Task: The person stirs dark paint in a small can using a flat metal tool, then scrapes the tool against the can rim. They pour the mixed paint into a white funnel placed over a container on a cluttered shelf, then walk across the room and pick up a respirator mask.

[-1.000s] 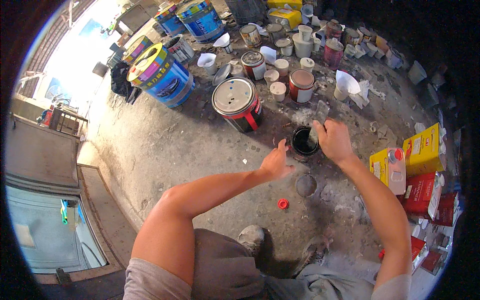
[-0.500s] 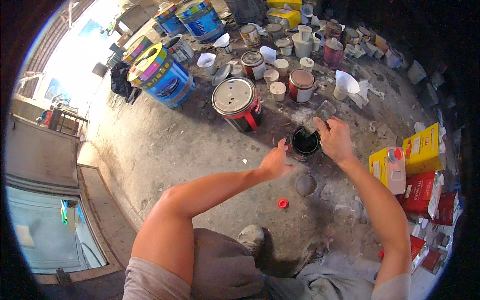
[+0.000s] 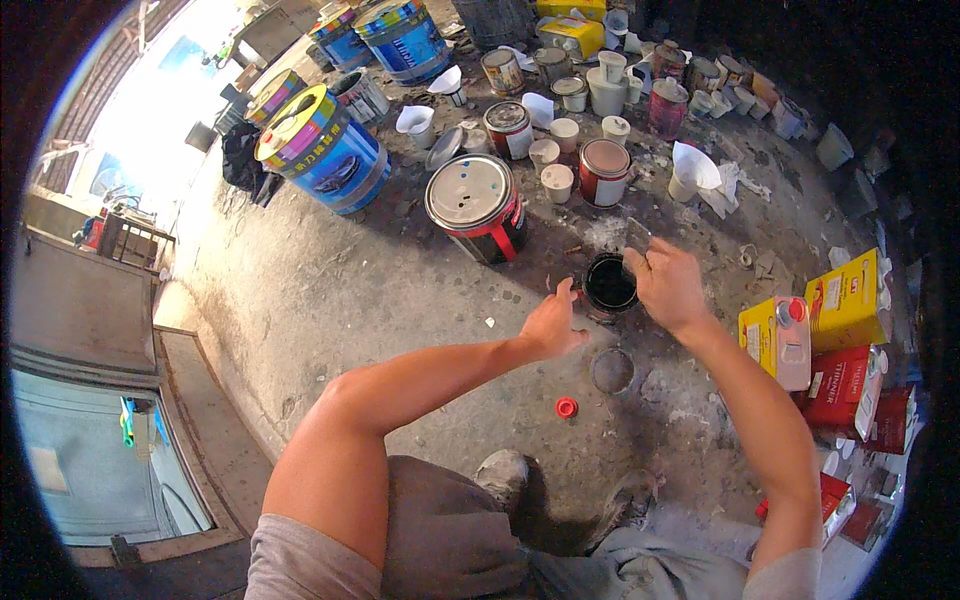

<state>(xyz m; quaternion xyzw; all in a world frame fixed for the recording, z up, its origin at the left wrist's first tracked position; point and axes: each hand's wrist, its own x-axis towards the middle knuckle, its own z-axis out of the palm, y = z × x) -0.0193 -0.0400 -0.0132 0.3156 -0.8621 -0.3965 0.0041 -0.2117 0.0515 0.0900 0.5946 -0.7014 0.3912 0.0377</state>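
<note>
A small open paint can (image 3: 610, 300) with dark, nearly black contents stands on the floor in front of me. My left hand (image 3: 553, 320) is at its left side, thumb and forefinger spread around the can wall. Over the can's right rim, my right hand (image 3: 668, 285) is closed on a flat, paint-smeared scraper (image 3: 640, 232). The scraper now shows nearly edge-on above my fingers, and its lower part is hidden. Nearer to me lie a round grey lid (image 3: 611, 371) and a red cap (image 3: 567, 407).
A large lidded can (image 3: 468, 195) stands beyond my left hand. Farther back are blue pails (image 3: 345, 160), a red-brown can (image 3: 604, 172) and several pale cups (image 3: 557, 181). Yellow tins (image 3: 845, 300) and red tins (image 3: 838, 385) crowd the right. A blue-grey panel (image 3: 100, 460) is at left.
My right hand has turned the scraper from showing its broad face to nearly edge-on, shifting slightly down over the can. My left hand stays in place.
</note>
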